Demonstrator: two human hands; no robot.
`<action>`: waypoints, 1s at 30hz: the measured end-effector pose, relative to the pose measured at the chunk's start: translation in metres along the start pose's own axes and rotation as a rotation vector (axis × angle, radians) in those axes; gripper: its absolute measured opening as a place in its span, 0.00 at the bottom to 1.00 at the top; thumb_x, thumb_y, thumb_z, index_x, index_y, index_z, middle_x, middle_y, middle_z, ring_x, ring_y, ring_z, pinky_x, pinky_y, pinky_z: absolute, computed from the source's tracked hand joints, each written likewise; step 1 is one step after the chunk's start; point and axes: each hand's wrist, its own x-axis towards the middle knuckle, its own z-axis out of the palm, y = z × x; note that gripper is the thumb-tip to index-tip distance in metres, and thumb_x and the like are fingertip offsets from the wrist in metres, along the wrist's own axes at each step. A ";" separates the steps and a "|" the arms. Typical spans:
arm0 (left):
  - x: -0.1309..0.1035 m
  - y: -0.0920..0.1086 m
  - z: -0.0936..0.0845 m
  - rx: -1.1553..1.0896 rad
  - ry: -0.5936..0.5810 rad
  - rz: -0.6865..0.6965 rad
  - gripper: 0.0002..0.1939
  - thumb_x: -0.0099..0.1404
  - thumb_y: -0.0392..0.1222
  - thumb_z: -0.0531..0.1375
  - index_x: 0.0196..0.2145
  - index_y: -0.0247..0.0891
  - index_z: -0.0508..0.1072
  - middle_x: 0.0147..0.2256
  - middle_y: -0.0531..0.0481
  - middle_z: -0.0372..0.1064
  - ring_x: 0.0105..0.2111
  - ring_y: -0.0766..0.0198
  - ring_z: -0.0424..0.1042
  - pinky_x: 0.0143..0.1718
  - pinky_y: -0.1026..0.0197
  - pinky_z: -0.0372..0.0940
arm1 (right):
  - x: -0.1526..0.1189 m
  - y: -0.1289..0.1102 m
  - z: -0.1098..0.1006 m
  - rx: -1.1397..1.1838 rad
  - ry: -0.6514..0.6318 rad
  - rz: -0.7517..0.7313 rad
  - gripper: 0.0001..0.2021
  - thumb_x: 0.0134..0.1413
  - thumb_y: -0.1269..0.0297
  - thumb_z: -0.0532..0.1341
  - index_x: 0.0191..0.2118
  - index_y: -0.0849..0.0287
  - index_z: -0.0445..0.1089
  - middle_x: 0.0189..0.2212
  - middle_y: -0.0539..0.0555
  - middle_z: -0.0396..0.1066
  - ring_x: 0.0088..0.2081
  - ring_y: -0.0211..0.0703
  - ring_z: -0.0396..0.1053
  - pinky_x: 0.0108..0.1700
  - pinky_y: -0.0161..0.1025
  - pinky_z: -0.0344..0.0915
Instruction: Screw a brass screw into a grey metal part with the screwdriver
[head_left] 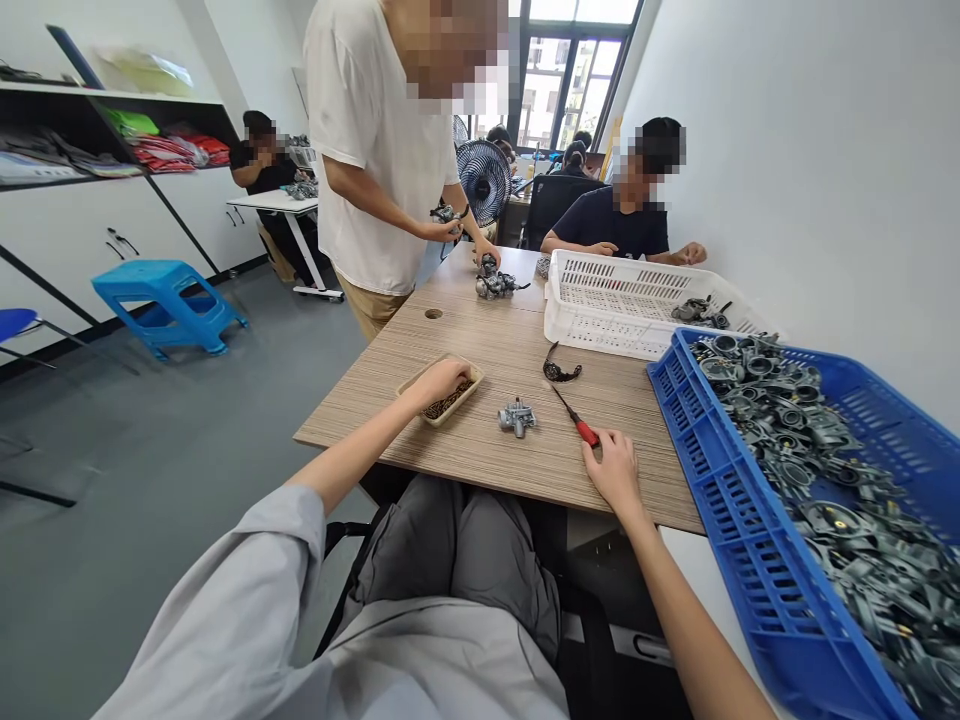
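The left hand [439,381] sits near the middle of the frame. Its fingers are curled down into a small flat tan tray [442,392] full of tiny dark screws [448,402]. I cannot tell if the fingers are pinching any.

The right hand [616,470] lies lower and to the right, resting on the striped brown wooden surface [495,350]. Its fingertips touch the red handle of a thin screwdriver [576,418], but the hand is loose, not gripping it.

Between the two hands lies a small bumpy grey metal part [517,416], touched by neither.

Just above the screwdriver is a curled black band [561,372]. At the right of the frame, a blue plastic crate with slotted walls [720,480] holds many more grey metal parts. Behind it stands a white slotted plastic basket [600,320].

At the top, a standing person's hand [486,252] rests above another grey metal piece [495,284].
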 end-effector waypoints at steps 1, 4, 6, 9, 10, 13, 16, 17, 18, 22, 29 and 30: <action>0.000 0.000 0.001 0.004 0.001 0.001 0.11 0.69 0.34 0.60 0.35 0.41 0.84 0.37 0.44 0.84 0.40 0.54 0.80 0.47 0.58 0.73 | 0.000 -0.001 0.000 0.000 0.003 -0.002 0.17 0.76 0.56 0.59 0.60 0.56 0.78 0.54 0.65 0.77 0.57 0.64 0.70 0.58 0.55 0.67; 0.001 0.000 0.002 0.012 -0.013 0.001 0.11 0.69 0.34 0.60 0.34 0.41 0.84 0.36 0.44 0.83 0.39 0.54 0.80 0.46 0.58 0.72 | 0.000 -0.002 -0.001 0.008 0.011 -0.005 0.17 0.76 0.56 0.58 0.59 0.56 0.78 0.54 0.65 0.77 0.56 0.64 0.70 0.58 0.55 0.67; 0.001 -0.001 0.000 0.020 -0.032 0.005 0.11 0.69 0.34 0.60 0.34 0.41 0.83 0.37 0.43 0.84 0.39 0.54 0.79 0.46 0.58 0.71 | 0.000 -0.003 -0.002 0.013 0.011 -0.002 0.17 0.76 0.56 0.58 0.59 0.56 0.78 0.54 0.65 0.77 0.57 0.64 0.70 0.58 0.55 0.67; 0.002 -0.004 -0.004 0.032 -0.042 0.015 0.13 0.70 0.33 0.58 0.34 0.41 0.83 0.38 0.43 0.83 0.40 0.53 0.79 0.45 0.57 0.70 | 0.000 -0.003 -0.002 0.012 0.007 0.002 0.17 0.76 0.56 0.58 0.59 0.56 0.78 0.54 0.65 0.77 0.57 0.64 0.70 0.58 0.55 0.67; 0.002 -0.005 -0.005 0.037 -0.043 0.016 0.13 0.70 0.32 0.58 0.34 0.41 0.83 0.38 0.43 0.83 0.40 0.53 0.78 0.45 0.57 0.69 | 0.000 -0.003 -0.002 0.010 0.007 0.002 0.17 0.76 0.56 0.58 0.59 0.56 0.78 0.54 0.65 0.77 0.57 0.64 0.70 0.58 0.55 0.66; 0.001 -0.008 -0.006 0.042 -0.037 0.012 0.13 0.69 0.32 0.58 0.34 0.40 0.83 0.37 0.42 0.82 0.39 0.53 0.77 0.44 0.57 0.69 | 0.000 -0.002 -0.002 0.006 0.004 -0.002 0.17 0.76 0.57 0.58 0.59 0.56 0.78 0.53 0.65 0.77 0.56 0.64 0.69 0.58 0.55 0.66; 0.000 -0.009 -0.006 0.047 -0.037 0.007 0.14 0.68 0.32 0.58 0.34 0.40 0.84 0.36 0.42 0.82 0.39 0.52 0.78 0.43 0.56 0.69 | 0.000 -0.002 -0.002 0.007 0.004 -0.007 0.16 0.76 0.57 0.59 0.59 0.55 0.78 0.53 0.65 0.77 0.56 0.64 0.69 0.58 0.55 0.66; 0.000 -0.008 -0.006 0.050 -0.040 0.005 0.14 0.68 0.32 0.58 0.34 0.40 0.84 0.37 0.42 0.82 0.39 0.51 0.78 0.43 0.56 0.69 | 0.000 -0.002 -0.002 0.007 0.005 -0.007 0.16 0.76 0.57 0.59 0.59 0.55 0.78 0.53 0.64 0.77 0.56 0.64 0.69 0.58 0.54 0.66; -0.001 -0.008 -0.006 0.053 -0.047 0.004 0.14 0.68 0.32 0.58 0.35 0.40 0.85 0.37 0.42 0.83 0.39 0.51 0.79 0.43 0.56 0.69 | 0.000 -0.002 -0.002 0.006 0.007 -0.007 0.16 0.76 0.57 0.59 0.59 0.55 0.78 0.53 0.64 0.77 0.56 0.64 0.69 0.58 0.54 0.66; -0.002 -0.004 -0.007 0.056 -0.090 0.015 0.14 0.71 0.36 0.59 0.37 0.39 0.87 0.38 0.42 0.85 0.40 0.51 0.80 0.45 0.56 0.71 | 0.000 -0.004 -0.002 0.000 0.007 -0.002 0.16 0.76 0.58 0.60 0.59 0.55 0.78 0.54 0.64 0.76 0.57 0.63 0.69 0.58 0.54 0.67; -0.006 0.004 -0.009 0.074 -0.082 0.008 0.13 0.70 0.37 0.60 0.36 0.40 0.86 0.36 0.44 0.84 0.38 0.53 0.79 0.43 0.58 0.70 | 0.002 -0.009 -0.007 -0.012 -0.020 0.016 0.15 0.76 0.60 0.60 0.60 0.56 0.79 0.54 0.65 0.76 0.58 0.63 0.69 0.60 0.54 0.67; -0.007 0.007 -0.011 0.066 -0.059 0.008 0.12 0.70 0.36 0.60 0.36 0.40 0.85 0.36 0.43 0.83 0.38 0.53 0.79 0.43 0.58 0.71 | 0.002 -0.010 -0.007 -0.013 -0.025 0.018 0.16 0.76 0.60 0.60 0.60 0.56 0.79 0.55 0.65 0.76 0.58 0.63 0.69 0.60 0.54 0.67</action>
